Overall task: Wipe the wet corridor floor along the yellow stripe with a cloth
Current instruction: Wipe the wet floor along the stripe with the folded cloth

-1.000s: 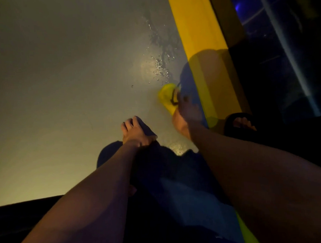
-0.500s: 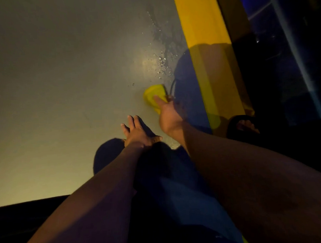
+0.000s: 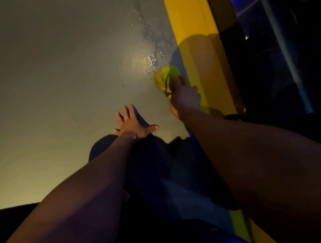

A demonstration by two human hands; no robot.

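A: What does the cloth (image 3: 164, 79) look like?

B: It is a bright yellow-green wad, bunched rather than spread flat, with a dark strip or fold running down its near side. The light is dim and the cloth is slightly blurred, so its weave cannot be told.

A: Where does it lie?

B: Right of centre in the frame, on the grey floor (image 3: 64, 88), touching the left edge of the yellow stripe (image 3: 189, 20) that runs from the top of the frame down toward the lower right. Just above and left of it, droplets and a dark wet patch (image 3: 151, 40) glisten on the floor.

A: And the right hand (image 3: 185, 98)?

B: It sits on the cloth's lower right part, fingers (image 3: 174, 81) laid forward over it and pressing it to the floor. The cloth shows beyond the fingertips, toward the top of the frame and to the left. Whether the thumb curls under the cloth I cannot tell; what shows are fairly straight fingers on top of it.

A: The left hand (image 3: 133, 123)?

B: Centre of the frame, well apart from the cloth, down and to its left. It lies flat on the floor with fingers spread and straight, holding nothing. Both forearms reach in from the bottom edge, and dark blue shadow falls on the floor between them.
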